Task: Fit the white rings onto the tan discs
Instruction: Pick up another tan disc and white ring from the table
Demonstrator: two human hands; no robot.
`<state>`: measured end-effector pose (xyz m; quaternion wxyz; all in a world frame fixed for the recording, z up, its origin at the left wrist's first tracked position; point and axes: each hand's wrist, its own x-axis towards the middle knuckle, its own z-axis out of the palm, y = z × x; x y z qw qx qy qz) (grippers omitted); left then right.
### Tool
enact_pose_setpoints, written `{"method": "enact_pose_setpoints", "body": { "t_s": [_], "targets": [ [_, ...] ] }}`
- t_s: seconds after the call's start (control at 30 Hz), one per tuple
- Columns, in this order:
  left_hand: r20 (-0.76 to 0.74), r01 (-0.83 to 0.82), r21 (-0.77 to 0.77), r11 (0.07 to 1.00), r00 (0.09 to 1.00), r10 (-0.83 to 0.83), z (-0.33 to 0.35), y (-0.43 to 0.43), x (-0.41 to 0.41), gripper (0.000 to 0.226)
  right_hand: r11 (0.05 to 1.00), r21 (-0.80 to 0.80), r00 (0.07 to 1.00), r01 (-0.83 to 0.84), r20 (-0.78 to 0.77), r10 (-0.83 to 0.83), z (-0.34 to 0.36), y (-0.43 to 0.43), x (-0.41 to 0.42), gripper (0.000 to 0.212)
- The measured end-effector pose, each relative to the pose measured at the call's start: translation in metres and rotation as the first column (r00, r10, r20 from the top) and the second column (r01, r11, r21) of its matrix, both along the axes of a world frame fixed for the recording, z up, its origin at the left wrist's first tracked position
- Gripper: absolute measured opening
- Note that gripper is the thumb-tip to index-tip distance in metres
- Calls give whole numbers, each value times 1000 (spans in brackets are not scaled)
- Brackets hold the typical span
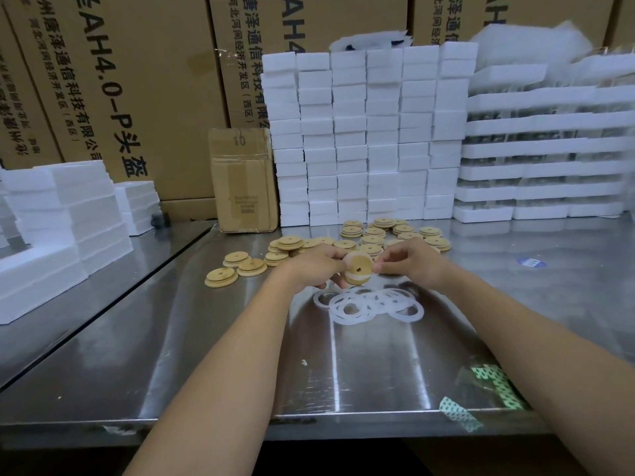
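We hold one tan disc (359, 268) just above the steel worktop (213, 355), its face tilted toward the camera and a white ring (351, 280) seated partly around its rim. Our left grip (311, 266) curls round the disc's left edge, while our right grip (409, 261) pinches its right edge between thumb and fingertips. Loose rings (372, 305) lie overlapping on the worktop just below the hands. Spare discs (374, 235) sit scattered and in small piles beyond. Foam blocks (367, 132) rise in columns at the back, beside a cardboard box (244, 180).
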<state>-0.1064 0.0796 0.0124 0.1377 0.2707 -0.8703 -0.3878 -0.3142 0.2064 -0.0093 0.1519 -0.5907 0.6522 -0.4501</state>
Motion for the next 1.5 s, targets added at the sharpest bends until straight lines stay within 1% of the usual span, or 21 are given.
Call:
{"method": "enact_pose_setpoints", "body": {
  "t_s": [0.03, 0.13, 0.2, 0.3, 0.37, 0.43, 0.53, 0.6, 0.67, 0.7, 0.73, 0.8, 0.93, 1.0, 1.13, 1.2, 1.27, 1.33, 1.4, 1.47, 1.5],
  "targets": [
    [8, -9, -32, 999, 1000, 9, 0, 0, -1, 27, 1000, -4, 1000, 6, 2, -6, -1, 0, 1, 15],
    [11, -33, -121, 992, 999, 34, 1, -1, -2, 26, 1000, 23, 997, -13, 80, 11, -4, -2, 3, 17],
    [-35, -37, -154, 987, 999, 32, 0, 0, -5, 26, 1000, 20, 999, 2, 53, -3, -4, -4, 7, 13],
    [-121, -22, -189, 982, 993, -1, 0, 4, -9, 20, 998, -69, 1000, 2, 29, 0, 1, -7, 16, 5],
    [-156, -27, -184, 982, 988, -2, 0, 6, -11, 17, 990, -139, 999, 1, 48, 6, 4, -10, 22, 4],
    [-187, -47, -167, 985, 982, 15, 1, 6, -12, 15, 985, -172, 999, 29, 40, -22, 6, -10, 25, 8],
    [-224, -72, -144, 987, 974, 38, 1, 3, -13, 17, 987, -153, 998, 45, -44, -52, 6, -9, 25, 20],
    [-220, -67, -117, 991, 975, 40, 2, -1, -12, 19, 988, -150, 992, 39, -114, -56, 8, -9, 24, 22],
    [-248, -64, -78, 995, 968, 43, 2, -6, -11, 13, 986, -162, 985, 35, -159, -61, 13, -8, 23, 22],
    [-289, -70, -55, 996, 956, 51, 3, -8, -10, 8, 985, -172, 986, 21, -157, -49, 15, -7, 21, 23],
    [-344, -83, -27, 996, 936, 69, 5, -9, -10, 4, 982, -187, 991, 4, -131, -29, 16, -6, 20, 23],
    [-432, -103, 40, 994, 895, 110, 7, -9, -12, 9, 976, -218, 998, -6, -62, -7, 17, -4, 18, 23],
    [-451, -77, 117, 990, 884, 122, 5, -6, -16, 16, 967, -254, 1000, 12, -23, -19, 15, -3, 16, 21],
    [-482, -62, 140, 988, 867, 123, 3, -5, -17, 19, 966, -257, 999, 27, 44, -16, 14, -4, 17, 23],
    [-543, -38, 131, 991, 833, 104, 0, -1, -19, 11, 978, -200, 988, 54, 153, -23, 11, -6, 15, 20],
    [-556, -31, 134, 991, 825, 101, 1, 1, -20, 8, 990, -136, 975, 29, 223, 2, 10, -7, 16, 19],
    [-558, -35, 138, 990, 823, 107, 2, 2, -19, 11, 992, -122, 967, 22, 256, 10, 9, -8, 21, 23],
    [-539, -50, 139, 989, 834, 118, 3, 1, -18, 9, 984, -171, 966, 49, 258, -3, 11, -8, 25, 20],
    [-490, -52, 87, 995, 868, 88, 1, -2, -19, 7, 969, -232, 970, 84, 241, -26, 13, -6, 27, 13],
    [-422, -37, 22, 999, 906, 43, -2, -1, -21, 4, 961, -259, 979, 95, 202, -42, 14, -7, 29, 11],
    [-392, -17, -5, 1000, 920, 14, -5, -1, -22, 8, 961, -261, 982, 96, 182, -49, 15, -7, 29, 10]
  ]
}}
